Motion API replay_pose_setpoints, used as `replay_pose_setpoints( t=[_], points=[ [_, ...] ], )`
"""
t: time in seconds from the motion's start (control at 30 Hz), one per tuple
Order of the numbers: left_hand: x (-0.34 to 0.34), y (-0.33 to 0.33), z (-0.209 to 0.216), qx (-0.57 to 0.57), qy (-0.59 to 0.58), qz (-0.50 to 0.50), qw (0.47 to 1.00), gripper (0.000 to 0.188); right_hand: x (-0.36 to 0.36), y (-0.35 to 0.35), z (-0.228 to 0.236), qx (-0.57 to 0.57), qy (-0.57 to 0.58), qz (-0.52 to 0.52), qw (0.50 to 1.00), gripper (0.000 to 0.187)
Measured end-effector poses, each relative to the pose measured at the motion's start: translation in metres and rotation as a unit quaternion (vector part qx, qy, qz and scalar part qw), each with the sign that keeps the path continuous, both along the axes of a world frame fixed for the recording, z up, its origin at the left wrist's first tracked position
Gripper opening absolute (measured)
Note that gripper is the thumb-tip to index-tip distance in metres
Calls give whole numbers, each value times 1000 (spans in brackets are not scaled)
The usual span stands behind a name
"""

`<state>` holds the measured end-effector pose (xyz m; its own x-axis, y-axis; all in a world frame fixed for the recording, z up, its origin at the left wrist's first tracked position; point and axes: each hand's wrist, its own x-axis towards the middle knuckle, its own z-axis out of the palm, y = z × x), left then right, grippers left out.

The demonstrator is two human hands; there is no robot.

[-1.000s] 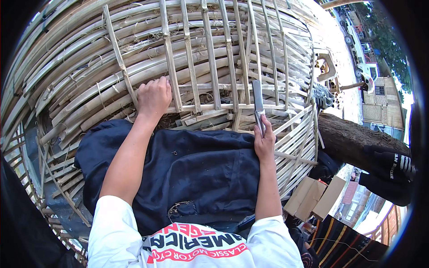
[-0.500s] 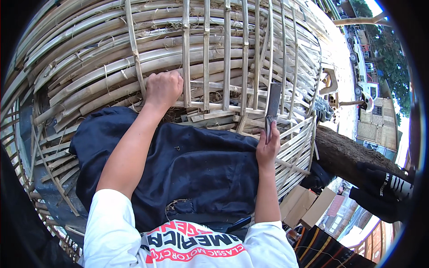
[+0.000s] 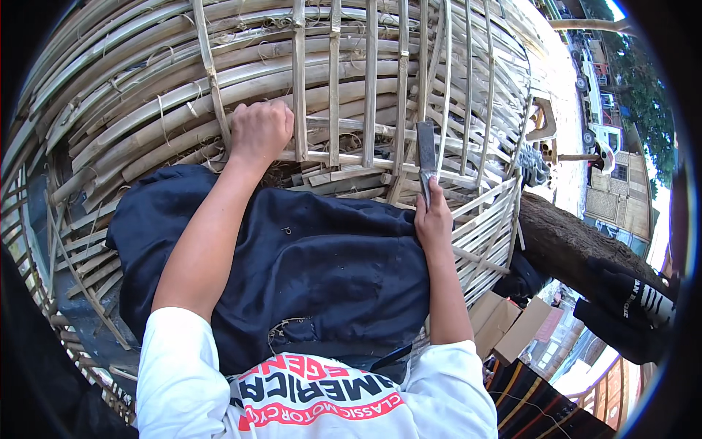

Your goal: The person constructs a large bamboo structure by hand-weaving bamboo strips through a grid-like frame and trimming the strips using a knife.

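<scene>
My left hand [image 3: 262, 133] is closed in a fist against the bamboo lattice [image 3: 322, 95], between two upright slats. What its fingers hold, if anything, is hidden. In my right hand [image 3: 436, 221] I grip the handle of a broad-bladed knife [image 3: 426, 146]. Its dark, square-ended blade points away from me, over the right part of the lattice beside the upright slats. Below my hands, a dark cloth [image 3: 329, 256] covers my lap, with a curled bamboo shaving [image 3: 285, 324] on it.
Loose split bamboo strips [image 3: 91, 256] lie at the left. A tree trunk [image 3: 570, 234] stands on the right, near cardboard boxes [image 3: 523, 329] and a dark garment [image 3: 621, 307]. Farther off at the upper right are a white vehicle [image 3: 605, 135] and a building [image 3: 621, 190].
The knife in my right hand has moved slightly left and away from me, its blade now tilting left. My left fist has shifted slightly up and left in the picture, still closed.
</scene>
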<state>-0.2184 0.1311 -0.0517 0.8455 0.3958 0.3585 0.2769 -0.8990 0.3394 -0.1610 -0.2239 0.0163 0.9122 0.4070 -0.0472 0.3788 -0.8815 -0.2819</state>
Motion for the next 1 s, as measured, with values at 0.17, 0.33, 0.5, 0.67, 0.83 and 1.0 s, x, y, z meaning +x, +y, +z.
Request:
replay_pose_setpoints(
  t=[0.17, 0.33, 0.5, 0.67, 0.83, 1.0],
  points=[
    [8, -9, 2, -5, 5, -12, 1000, 24, -2, 1, 4, 146, -138, 39, 979, 42],
    [-1, -2, 4, -12, 52, 2, 999, 27, 1, 13, 12, 32, -31, 22, 999, 42],
    [8, -5, 2, 10, 18, -13, 1000, 25, -2, -10, 5, 59, -108, 58, 991, 41],
    [6, -3, -1, 28, 10, 4, 1000, 24, -2, 4, 21, 112, -76, 31, 990, 42],
    [10, -5, 0, 40, 22, -5, 999, 23, 14, -7, -3, -8, -28, 62, 998, 46],
    [8, -5, 2, 21, 40, -12, 999, 27, -2, -20, 4, 55, -52, 41, 996, 48]
  ],
)
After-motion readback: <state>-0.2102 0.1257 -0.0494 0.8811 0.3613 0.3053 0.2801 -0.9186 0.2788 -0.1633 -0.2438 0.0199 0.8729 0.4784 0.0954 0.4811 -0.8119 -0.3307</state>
